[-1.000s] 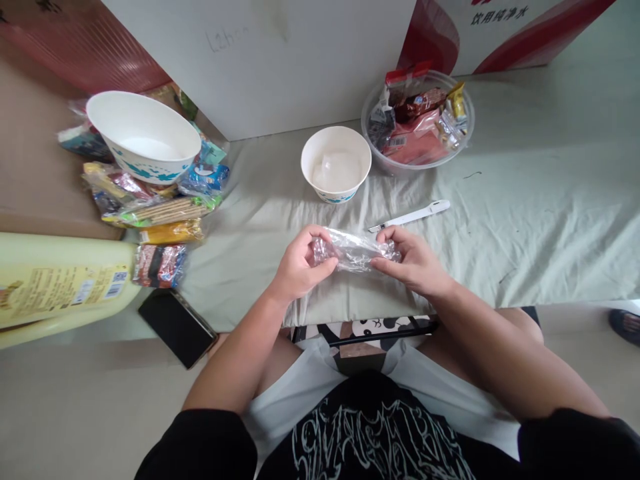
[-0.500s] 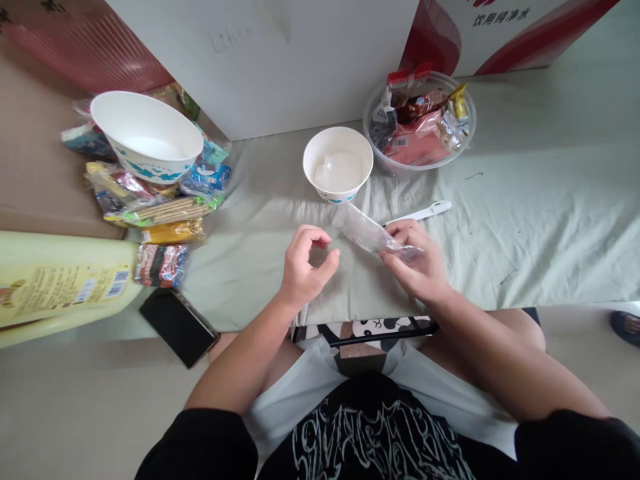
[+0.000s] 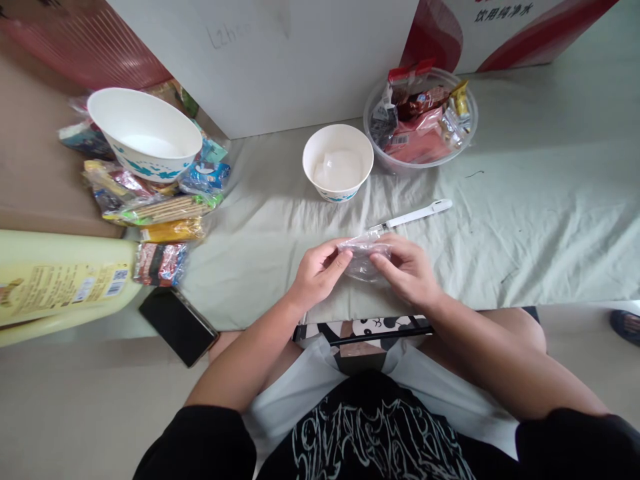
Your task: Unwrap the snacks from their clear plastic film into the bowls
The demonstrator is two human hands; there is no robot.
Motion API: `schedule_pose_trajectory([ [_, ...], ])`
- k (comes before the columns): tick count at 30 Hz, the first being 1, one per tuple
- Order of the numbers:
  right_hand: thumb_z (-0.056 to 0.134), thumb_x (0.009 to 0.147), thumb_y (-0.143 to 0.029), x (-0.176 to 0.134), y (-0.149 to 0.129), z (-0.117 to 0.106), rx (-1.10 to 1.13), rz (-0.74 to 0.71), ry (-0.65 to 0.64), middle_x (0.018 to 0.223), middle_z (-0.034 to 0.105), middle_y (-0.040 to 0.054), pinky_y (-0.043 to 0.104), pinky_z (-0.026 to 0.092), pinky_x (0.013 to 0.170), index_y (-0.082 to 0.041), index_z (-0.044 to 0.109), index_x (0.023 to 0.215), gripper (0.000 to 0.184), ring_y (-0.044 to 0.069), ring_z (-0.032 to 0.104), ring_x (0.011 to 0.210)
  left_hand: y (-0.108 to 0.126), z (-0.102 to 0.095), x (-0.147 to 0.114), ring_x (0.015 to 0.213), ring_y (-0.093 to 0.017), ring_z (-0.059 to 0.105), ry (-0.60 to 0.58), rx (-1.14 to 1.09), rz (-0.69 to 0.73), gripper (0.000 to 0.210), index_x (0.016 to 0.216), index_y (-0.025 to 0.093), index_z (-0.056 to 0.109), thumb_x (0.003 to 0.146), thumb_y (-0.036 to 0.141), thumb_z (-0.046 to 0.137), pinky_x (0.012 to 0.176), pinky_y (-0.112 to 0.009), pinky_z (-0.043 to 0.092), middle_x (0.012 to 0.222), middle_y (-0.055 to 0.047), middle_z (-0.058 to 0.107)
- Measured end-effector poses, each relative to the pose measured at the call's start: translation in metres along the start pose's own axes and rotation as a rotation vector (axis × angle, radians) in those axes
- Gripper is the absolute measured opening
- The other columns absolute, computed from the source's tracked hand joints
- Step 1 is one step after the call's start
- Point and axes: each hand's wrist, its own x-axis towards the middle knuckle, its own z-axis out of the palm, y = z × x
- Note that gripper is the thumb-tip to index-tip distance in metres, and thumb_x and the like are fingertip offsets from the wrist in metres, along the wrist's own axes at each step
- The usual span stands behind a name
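Note:
A clear plastic bag (image 3: pixel 364 265), thin and crumpled, is stretched between my two hands above the cloth. My left hand (image 3: pixel 320 272) pinches its left edge between thumb and fingers. On the other side, my right hand (image 3: pixel 407 268) grips the right edge, thumb on top. Just beyond the fingers lies a white-handled knife (image 3: pixel 419 213), its metal end partly covered by the bag. Farther back stands a white paper bowl (image 3: pixel 339 192) with a blue pattern; something translucent (image 3: pixel 336 167) lies inside it.
A clear round tub (image 3: pixel 423 163) of packaged snacks stands at the back right, against boxes (image 3: pixel 310 60). At left, a larger paper bowl (image 3: pixel 145 143) rests on wrapped snacks (image 3: pixel 173 208). Nearer are a black phone (image 3: pixel 179 327) and a yellow bag (image 3: pixel 65 283).
My left hand has moved right and taken hold of the plastic bag, which only my right hand held before. The bag has been brought lower and nearer, spread between both hands.

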Motion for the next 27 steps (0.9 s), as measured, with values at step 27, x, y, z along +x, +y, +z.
schedule_pose_trajectory([
  [27,0.079,0.070,0.001,0.162,-0.071,0.001,-0.854,-0.185,-0.057,0.046,0.028,-0.0049,0.032,0.015,0.052,-0.021,0.045,0.048,0.046,0.007,0.016,0.049,0.008,-0.014,-0.004,0.064,-0.012,0.050,-0.032,-0.027,0.053,0.022,0.073,0.020,0.058,0.090,0.035,0.056,0.064,-0.028,0.039,0.066,0.002,0.055],
])
